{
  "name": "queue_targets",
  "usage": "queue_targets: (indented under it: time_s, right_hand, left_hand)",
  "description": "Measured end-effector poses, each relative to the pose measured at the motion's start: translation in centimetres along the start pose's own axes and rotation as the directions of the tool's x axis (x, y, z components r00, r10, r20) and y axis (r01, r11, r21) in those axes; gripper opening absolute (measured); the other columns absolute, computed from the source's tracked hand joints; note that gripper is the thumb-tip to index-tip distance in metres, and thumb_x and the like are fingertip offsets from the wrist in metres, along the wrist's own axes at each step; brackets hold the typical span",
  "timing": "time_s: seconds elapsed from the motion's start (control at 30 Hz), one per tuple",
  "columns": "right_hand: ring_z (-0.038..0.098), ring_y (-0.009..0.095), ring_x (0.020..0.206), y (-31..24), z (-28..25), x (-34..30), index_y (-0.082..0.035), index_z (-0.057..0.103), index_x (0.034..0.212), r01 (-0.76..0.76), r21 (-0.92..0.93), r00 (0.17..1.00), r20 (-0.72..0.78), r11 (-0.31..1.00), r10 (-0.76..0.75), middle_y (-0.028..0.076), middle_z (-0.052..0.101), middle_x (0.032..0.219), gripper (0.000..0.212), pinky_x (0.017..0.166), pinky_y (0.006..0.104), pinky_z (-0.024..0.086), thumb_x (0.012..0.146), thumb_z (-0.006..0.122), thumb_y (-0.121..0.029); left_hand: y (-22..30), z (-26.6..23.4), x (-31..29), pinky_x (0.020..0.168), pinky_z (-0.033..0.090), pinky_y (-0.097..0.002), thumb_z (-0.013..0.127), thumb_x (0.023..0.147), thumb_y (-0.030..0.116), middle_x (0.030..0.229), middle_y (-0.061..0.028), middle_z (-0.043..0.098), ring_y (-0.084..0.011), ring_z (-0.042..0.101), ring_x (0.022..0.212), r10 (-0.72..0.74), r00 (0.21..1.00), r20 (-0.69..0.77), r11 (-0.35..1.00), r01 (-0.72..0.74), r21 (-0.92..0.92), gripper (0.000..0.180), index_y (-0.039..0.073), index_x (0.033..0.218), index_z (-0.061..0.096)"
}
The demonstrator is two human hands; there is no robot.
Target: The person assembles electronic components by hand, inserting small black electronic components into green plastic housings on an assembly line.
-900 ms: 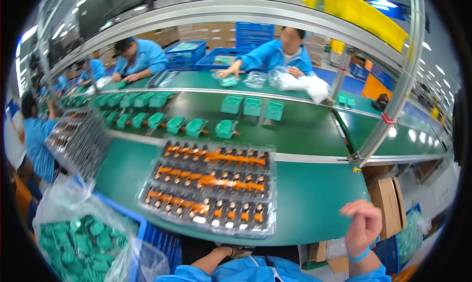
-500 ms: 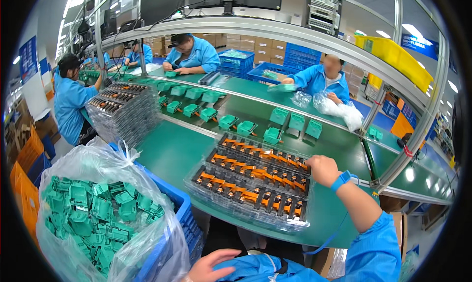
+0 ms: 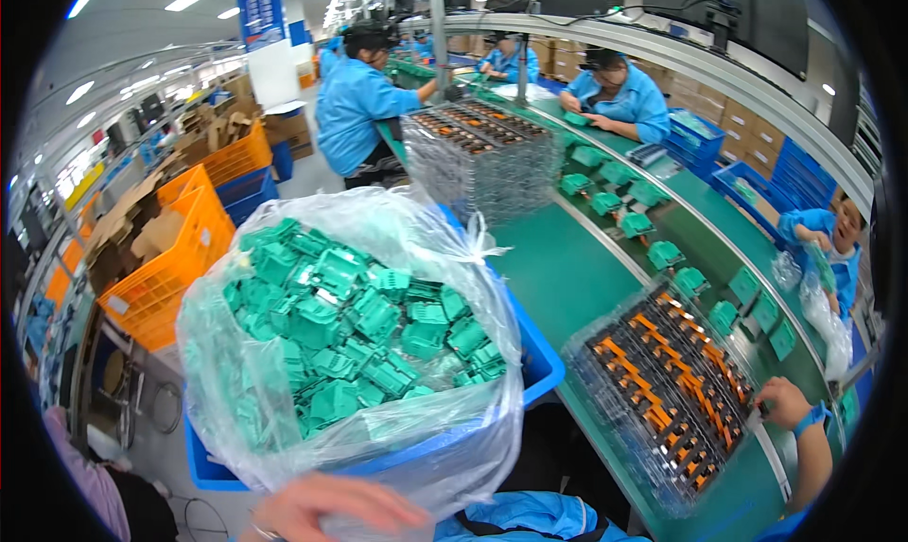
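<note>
My left hand (image 3: 333,506) is over the near edge of a clear plastic bag (image 3: 445,438), fingers stretched out and slightly blurred, nothing visible in them. Inside the bag lies a heap of green plastic housings (image 3: 336,324). A blue crate (image 3: 541,358) holds the bag. On the right, my right hand (image 3: 785,405) has bent fingers pinched at the far right edge of a clear plastic tray (image 3: 603,417); whatever they hold is too small to name. Rows of small dark parts with orange strips (image 3: 653,411) fill this tray. A blue band circles my right wrist.
A tall stack of filled clear trays (image 3: 482,168) stands on the green table (image 3: 539,258) behind the bag. Green housings (image 3: 636,224) line the conveyor. Orange crates (image 3: 175,268) with cardboard stand at left. Co-workers in blue (image 3: 374,107) work along the line.
The view has swung left, bringing the bag toward the middle. My left hand has moved over to the bag's near edge. My right hand remains by the tray's edge.
</note>
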State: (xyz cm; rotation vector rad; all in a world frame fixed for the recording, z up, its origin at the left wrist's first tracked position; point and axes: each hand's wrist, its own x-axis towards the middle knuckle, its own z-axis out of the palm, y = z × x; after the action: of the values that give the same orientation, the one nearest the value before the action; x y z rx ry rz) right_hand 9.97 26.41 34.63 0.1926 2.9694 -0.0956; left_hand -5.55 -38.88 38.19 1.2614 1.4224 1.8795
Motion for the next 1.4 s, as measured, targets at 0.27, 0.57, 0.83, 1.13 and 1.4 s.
queue_targets:
  time_s: [0.27,0.57,0.83,1.13,1.4]
  right_hand:
    - [0.060,0.019,0.076,-5.2,0.9,-1.2,0.001,0.052,0.097,0.008,0.924,0.883,-0.185,0.381,0.431,0.010,0.058,0.085,0.020,0.065,0.0320,0.054,0.077,0.054,0.000]
    - [0.061,0.026,0.074,-10.3,1.1,0.6,-0.002,0.038,0.104,0.046,0.999,0.889,-0.038,-0.006,0.457,0.019,0.058,0.089,0.022,0.060,0.0352,0.053,0.084,0.045,0.000]
    - [0.061,0.024,0.097,-9.1,3.4,1.4,-0.002,0.045,0.112,0.067,0.996,0.929,-0.043,-0.054,0.368,0.017,0.060,0.110,0.020,0.078,0.0349,0.055,0.092,0.045,-0.004]
    - [0.023,0.030,0.137,-13.0,-0.6,1.1,-0.011,0.064,0.092,0.636,0.738,0.771,-0.598,0.227,-0.217,0.014,0.023,0.149,0.011,0.108,0.0424,0.024,0.082,0.067,-0.013]
    - [0.032,0.027,0.132,-10.9,1.8,-2.0,-0.006,0.065,0.094,0.572,0.800,0.817,-0.576,0.179,-0.035,0.014,0.031,0.144,0.016,0.105,0.0389,0.029,0.082,0.068,-0.017]
  left_hand:
    - [-6.4,-11.7,5.4,0.088,0.048,-0.0349,0.068,0.079,0.012,0.120,-0.0139,0.055,-0.0266,0.056,0.107,-0.232,0.725,-0.648,0.606,0.629,0.488,0.042,0.007,0.118,0.056]
    - [-10.0,-15.1,7.3,0.083,0.047,-0.0412,0.077,0.065,0.028,0.104,-0.0148,0.059,-0.0335,0.056,0.098,-0.527,0.778,-0.343,-0.044,0.378,0.925,0.050,0.008,0.107,0.060]
    - [-6.4,-11.3,9.9,0.082,0.051,-0.0329,0.068,0.071,0.002,0.104,-0.0101,0.062,-0.0192,0.061,0.094,-0.226,0.636,-0.738,0.861,0.484,0.153,0.048,0.000,0.115,0.050]
    - [-16.5,12.1,26.9,0.082,0.051,-0.0437,0.049,0.092,0.035,0.118,-0.0137,0.056,-0.0256,0.060,0.098,-0.591,0.666,0.455,0.287,0.701,-0.653,0.044,0.007,0.126,0.045]
    - [-19.3,19.2,29.9,0.082,0.052,-0.0361,0.041,0.097,0.035,0.111,-0.0075,0.057,-0.0188,0.057,0.101,-0.552,0.480,0.682,0.107,0.851,-0.514,0.035,0.009,0.120,0.050]
